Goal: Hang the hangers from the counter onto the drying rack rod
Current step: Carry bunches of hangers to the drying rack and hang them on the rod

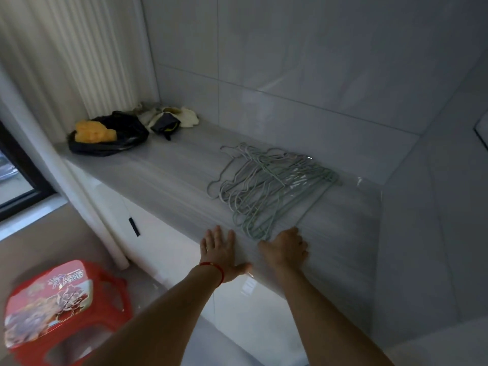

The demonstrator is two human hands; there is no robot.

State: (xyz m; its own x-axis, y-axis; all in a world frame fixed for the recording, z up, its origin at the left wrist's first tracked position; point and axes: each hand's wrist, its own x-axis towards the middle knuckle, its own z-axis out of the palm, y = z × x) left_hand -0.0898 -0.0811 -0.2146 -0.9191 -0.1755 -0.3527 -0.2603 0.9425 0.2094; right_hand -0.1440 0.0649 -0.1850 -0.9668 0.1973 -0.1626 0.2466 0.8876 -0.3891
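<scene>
A loose pile of several pale green wire hangers (269,186) lies flat on the grey counter (169,178), hooks pointing to the far left. My right hand (286,248) rests at the counter's front edge, its fingertips touching the nearest corner of the pile. My left hand (220,250) lies flat on the counter just left of the pile, fingers spread, holding nothing; a red string circles its wrist. No drying rack rod is in view.
A black bag with a yellow lump (105,134) and a heap of pale cloths (169,117) sit at the counter's far left. A red plastic stool (60,307) stands on the floor at lower left. Tiled walls close the back and right.
</scene>
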